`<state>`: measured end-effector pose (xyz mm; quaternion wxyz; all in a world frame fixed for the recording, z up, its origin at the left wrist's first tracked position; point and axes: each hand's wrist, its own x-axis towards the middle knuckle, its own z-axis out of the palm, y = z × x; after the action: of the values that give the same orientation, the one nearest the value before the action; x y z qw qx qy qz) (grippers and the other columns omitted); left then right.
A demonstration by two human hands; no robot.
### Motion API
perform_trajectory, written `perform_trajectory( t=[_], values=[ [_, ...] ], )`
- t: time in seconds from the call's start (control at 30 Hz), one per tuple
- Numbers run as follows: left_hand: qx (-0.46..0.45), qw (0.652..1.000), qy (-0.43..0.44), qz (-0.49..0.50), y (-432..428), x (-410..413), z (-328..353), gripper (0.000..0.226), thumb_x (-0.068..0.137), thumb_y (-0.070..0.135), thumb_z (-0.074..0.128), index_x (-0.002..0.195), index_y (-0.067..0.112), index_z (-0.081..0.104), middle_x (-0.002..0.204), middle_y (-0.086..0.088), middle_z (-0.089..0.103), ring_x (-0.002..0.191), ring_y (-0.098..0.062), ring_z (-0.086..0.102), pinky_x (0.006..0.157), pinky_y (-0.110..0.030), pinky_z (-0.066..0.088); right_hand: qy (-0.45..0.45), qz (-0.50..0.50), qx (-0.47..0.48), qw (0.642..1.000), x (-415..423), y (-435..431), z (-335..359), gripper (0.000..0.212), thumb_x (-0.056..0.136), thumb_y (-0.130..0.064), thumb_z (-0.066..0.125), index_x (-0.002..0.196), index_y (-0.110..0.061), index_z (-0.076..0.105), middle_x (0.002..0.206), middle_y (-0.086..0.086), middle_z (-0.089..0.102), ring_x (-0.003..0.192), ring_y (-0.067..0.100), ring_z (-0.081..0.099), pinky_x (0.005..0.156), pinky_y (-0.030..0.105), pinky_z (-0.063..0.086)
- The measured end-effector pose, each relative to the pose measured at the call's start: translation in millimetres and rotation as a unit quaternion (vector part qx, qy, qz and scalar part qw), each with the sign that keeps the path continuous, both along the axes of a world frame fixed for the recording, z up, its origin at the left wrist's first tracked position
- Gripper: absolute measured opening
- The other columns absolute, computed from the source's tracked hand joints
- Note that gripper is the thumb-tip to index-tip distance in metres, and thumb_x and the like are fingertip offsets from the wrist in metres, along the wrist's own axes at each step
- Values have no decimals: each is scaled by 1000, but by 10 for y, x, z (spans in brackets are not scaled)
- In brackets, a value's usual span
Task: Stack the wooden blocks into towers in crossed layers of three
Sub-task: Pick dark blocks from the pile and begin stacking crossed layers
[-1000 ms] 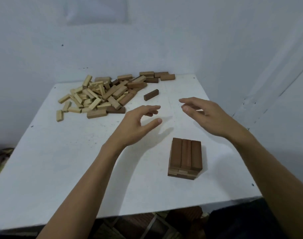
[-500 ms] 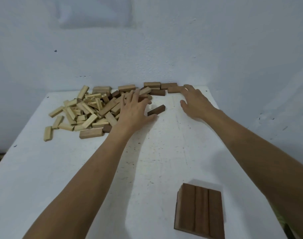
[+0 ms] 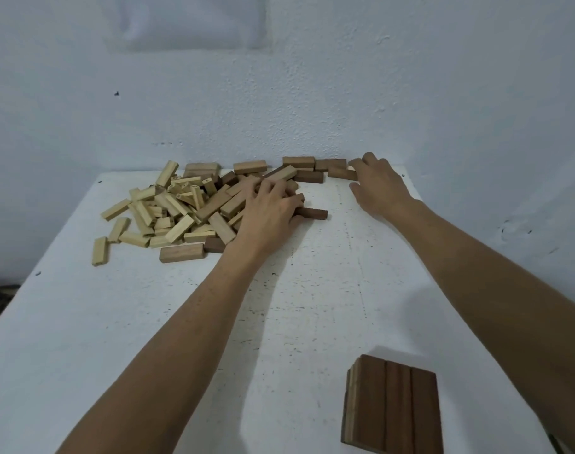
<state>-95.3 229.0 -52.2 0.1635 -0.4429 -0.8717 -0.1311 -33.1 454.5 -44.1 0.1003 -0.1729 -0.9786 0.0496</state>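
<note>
A loose heap of pale and dark wooden blocks (image 3: pixel 181 208) lies at the far left of the white table (image 3: pixel 148 322). My left hand (image 3: pixel 269 214) rests palm down on the heap's right edge, fingers curled over dark blocks, with a dark block (image 3: pixel 314 213) sticking out beside the thumb. My right hand (image 3: pixel 378 188) reaches the far edge, fingertips touching a dark block (image 3: pixel 342 173) next to a row of dark blocks (image 3: pixel 309 168). A short tower (image 3: pixel 394 411) topped by three dark blocks stands near the front right.
A white wall (image 3: pixel 312 93) rises right behind the table's far edge. The table's right edge (image 3: pixel 420 204) runs close to my right forearm. A single pale block (image 3: pixel 100 251) lies apart at the heap's left.
Both hands have pushed farther forward: the left now lies on the heap's dark blocks, the right has reached the dark blocks at the far edge. The view has tilted closer to the table.
</note>
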Motion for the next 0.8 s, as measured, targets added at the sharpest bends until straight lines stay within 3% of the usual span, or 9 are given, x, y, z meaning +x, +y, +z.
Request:
perform_trajectory(
  t=[0.1, 0.23, 0.3, 0.4, 0.53, 0.67, 0.8],
  values=[
    [31, 999, -29, -32, -63, 106, 40, 19, 86, 31, 73, 101, 20, 77, 116, -1, 64, 105, -26, 60, 98, -47, 35, -3, -1, 11, 1000, -13, -15, 3, 24, 97, -12, 53, 118, -1, 59, 119, 19, 48, 105, 38, 47, 76, 43, 45],
    [63, 991, -94, -70, -230, 272, 108, 19, 85, 26, 75, 102, 17, 77, 116, 1, 65, 96, -18, 62, 78, -36, 49, 7, 16, -15, 1000, 73, -35, -31, 13, 93, -5, 53, 106, -5, 56, 108, 18, 55, 94, 36, 51, 72, 41, 45],
    [74, 985, -138, -66, -323, 359, 123, 19, 86, 24, 73, 103, 18, 76, 109, 3, 66, 94, -15, 60, 79, -35, 50, 8, 23, -31, 999, 146, -45, -13, 5, 93, -6, 51, 94, -10, 54, 92, 16, 61, 83, 33, 54, 65, 38, 42],
    [110, 973, -195, -59, -475, 486, 154, 16, 85, 18, 73, 100, 18, 77, 92, 4, 68, 89, -15, 58, 81, -36, 49, -13, 13, -68, 998, 272, -115, 72, 15, 94, -18, 55, 81, -12, 50, 77, 7, 56, 76, 30, 54, 60, 34, 34],
    [161, 942, -295, -12, -729, 662, 168, 17, 87, 18, 72, 103, 21, 76, 100, 14, 70, 92, -4, 61, 81, -26, 50, -21, 25, -138, 990, 512, -315, 310, 39, 93, -46, 57, 90, -7, 62, 85, 7, 64, 79, 26, 57, 77, 38, 48],
    [192, 913, -359, 23, -1010, 836, 118, 13, 89, 21, 70, 100, 27, 73, 97, 17, 70, 91, 3, 61, 71, -12, 46, -16, 78, -133, 988, 836, -667, 560, 18, 92, -27, 63, 97, -9, 65, 99, 7, 69, 80, 22, 56, 79, 34, 48],
    [182, 911, -367, 49, -1344, 936, 166, 9, 92, 26, 67, 97, 31, 73, 92, 10, 72, 83, 4, 62, 63, -3, 41, -41, 147, -108, 982, 1143, -1176, 808, 8, 92, -17, 63, 98, -13, 65, 93, -2, 65, 81, 16, 58, 74, 32, 48]
  ],
)
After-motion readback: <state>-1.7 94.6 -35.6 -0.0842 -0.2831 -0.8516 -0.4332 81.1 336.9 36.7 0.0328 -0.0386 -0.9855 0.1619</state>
